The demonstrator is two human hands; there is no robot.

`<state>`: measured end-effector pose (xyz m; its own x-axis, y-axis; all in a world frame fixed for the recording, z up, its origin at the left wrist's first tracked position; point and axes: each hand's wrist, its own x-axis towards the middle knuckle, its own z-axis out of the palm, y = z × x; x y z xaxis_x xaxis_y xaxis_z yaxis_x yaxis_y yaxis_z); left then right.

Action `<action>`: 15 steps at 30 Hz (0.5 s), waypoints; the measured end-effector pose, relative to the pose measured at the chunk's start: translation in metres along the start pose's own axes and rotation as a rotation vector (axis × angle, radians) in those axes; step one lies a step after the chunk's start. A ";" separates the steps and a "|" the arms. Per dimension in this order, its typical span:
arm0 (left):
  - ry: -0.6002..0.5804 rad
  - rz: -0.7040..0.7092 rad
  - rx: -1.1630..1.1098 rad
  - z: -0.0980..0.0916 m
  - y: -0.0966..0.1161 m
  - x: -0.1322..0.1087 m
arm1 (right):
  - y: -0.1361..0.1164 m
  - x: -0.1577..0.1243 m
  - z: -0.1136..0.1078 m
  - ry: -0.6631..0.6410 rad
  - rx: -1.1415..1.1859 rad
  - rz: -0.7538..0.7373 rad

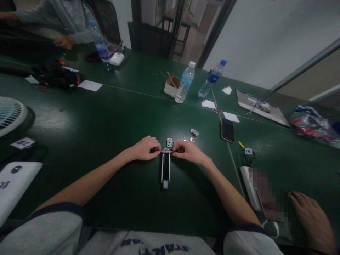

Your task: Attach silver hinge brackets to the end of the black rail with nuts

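Observation:
A narrow device with a black face and a pale frame [165, 168] lies lengthwise on the green table in front of me. Across its far end runs a thin metal rod [166, 151]. My left hand [147, 148] pinches the rod's left end between thumb and fingers. At the right end, my right hand [190, 151] is closed in a pinch too, its fingertips partly hidden. Just beyond the device sits a small metal bracket with holes [170, 142]. Another metal bracket [194, 132] and several tiny rings or nuts [191, 139] lie past my right hand.
Two water bottles [185, 83] [212, 78] and a small box [171, 86] stand farther back. A black phone [227, 130] lies to the right, near another person's hand [312, 216]. At left are a white power bank [18, 187] and a fan [10, 115]. Another person sits across the table.

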<state>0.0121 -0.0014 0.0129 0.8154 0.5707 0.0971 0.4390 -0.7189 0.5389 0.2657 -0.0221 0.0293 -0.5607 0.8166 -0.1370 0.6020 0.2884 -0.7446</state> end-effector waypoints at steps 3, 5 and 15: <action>-0.005 -0.006 -0.001 -0.001 0.001 0.000 | 0.000 0.001 0.003 0.006 0.012 0.004; -0.006 -0.003 0.000 -0.002 0.002 0.001 | -0.001 0.001 0.004 0.008 0.029 0.011; -0.008 0.000 -0.005 0.000 0.001 0.000 | -0.006 0.001 0.002 0.003 -0.043 -0.012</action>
<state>0.0125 -0.0016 0.0138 0.8184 0.5675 0.0905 0.4371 -0.7170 0.5430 0.2608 -0.0240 0.0321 -0.5663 0.8146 -0.1257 0.6192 0.3198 -0.7171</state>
